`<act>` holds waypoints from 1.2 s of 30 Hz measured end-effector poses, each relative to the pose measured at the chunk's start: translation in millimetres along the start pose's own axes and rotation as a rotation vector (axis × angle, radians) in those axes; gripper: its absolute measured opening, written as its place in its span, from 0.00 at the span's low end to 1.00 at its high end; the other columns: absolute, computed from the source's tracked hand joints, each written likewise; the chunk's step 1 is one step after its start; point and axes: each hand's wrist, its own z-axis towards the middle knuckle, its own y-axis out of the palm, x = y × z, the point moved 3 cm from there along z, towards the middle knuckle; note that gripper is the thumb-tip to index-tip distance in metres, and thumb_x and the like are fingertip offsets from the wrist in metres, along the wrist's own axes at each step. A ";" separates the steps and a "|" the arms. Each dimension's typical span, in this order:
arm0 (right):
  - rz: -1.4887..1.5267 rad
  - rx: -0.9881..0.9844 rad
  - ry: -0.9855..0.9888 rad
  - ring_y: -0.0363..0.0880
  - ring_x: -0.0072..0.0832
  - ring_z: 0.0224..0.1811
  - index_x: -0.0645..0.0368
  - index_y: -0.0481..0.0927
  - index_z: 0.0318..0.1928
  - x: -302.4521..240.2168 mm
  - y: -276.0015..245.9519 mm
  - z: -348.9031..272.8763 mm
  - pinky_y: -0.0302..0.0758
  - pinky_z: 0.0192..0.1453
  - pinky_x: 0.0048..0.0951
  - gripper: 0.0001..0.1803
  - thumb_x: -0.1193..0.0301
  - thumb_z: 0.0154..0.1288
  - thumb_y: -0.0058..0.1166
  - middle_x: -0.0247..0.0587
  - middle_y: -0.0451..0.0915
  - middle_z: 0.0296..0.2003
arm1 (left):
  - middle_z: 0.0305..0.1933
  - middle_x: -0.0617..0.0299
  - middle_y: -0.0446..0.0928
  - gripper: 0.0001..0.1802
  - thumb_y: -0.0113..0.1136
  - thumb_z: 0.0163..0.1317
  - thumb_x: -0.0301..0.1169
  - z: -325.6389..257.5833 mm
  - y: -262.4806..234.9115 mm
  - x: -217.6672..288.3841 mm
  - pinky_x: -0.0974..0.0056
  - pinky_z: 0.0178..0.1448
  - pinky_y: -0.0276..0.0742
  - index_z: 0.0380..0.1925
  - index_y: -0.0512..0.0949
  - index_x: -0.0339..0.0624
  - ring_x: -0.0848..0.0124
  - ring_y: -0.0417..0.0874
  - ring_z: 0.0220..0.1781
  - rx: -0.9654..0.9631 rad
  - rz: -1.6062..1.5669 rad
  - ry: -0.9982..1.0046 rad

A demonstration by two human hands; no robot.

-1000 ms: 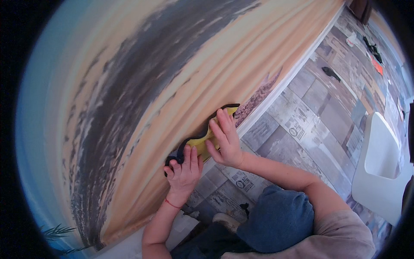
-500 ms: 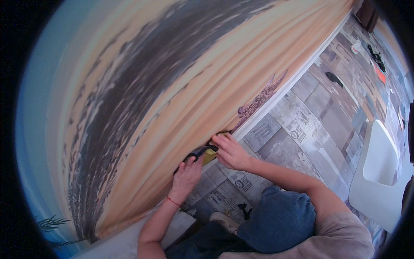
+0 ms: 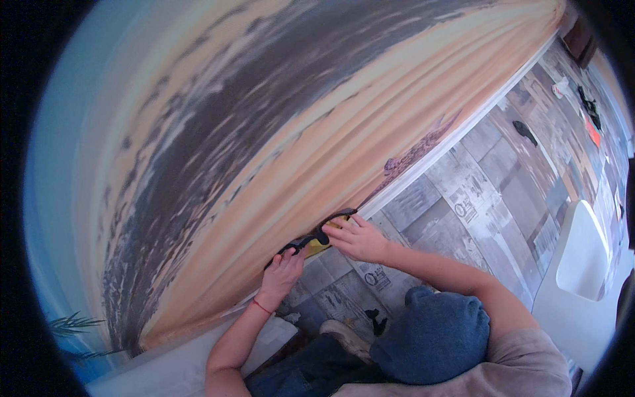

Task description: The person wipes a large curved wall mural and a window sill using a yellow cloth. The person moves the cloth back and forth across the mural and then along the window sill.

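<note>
A wavy black piece with yellow patches (image 3: 322,237) lies along the foot of the painted wall (image 3: 278,178), just above the white baseboard (image 3: 403,182). I cannot make out its exact kind. My left hand (image 3: 281,278) holds its near-left end, fingertips over the black edge. At the far-right end my right hand (image 3: 357,240) has its fingers on a yellow part, the fingertips pointing toward the wall. The fingers cover parts of the piece, and its underside is hidden.
The patterned plank floor (image 3: 489,198) runs along the wall to the right. A white chair (image 3: 549,301) stands at the right. Dark scraps (image 3: 524,132) and an orange piece (image 3: 591,132) lie farther off. My bent knee (image 3: 433,337) is close below my right arm.
The black and yellow piece looks more stretched out along the wall, showing a longer wavy black edge. Both hands remain on it. The view has shifted slightly.
</note>
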 end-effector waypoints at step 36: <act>0.038 0.072 -0.016 0.64 0.35 0.68 0.54 0.76 0.57 -25.0 -7.2 35.7 0.63 0.64 0.45 0.25 0.64 0.57 0.50 0.40 0.67 0.66 | 0.71 0.42 0.58 0.19 0.47 0.66 0.44 10.5 -16.1 -21.4 0.40 0.77 0.22 0.46 0.76 0.44 0.46 0.33 0.80 0.188 0.021 -0.172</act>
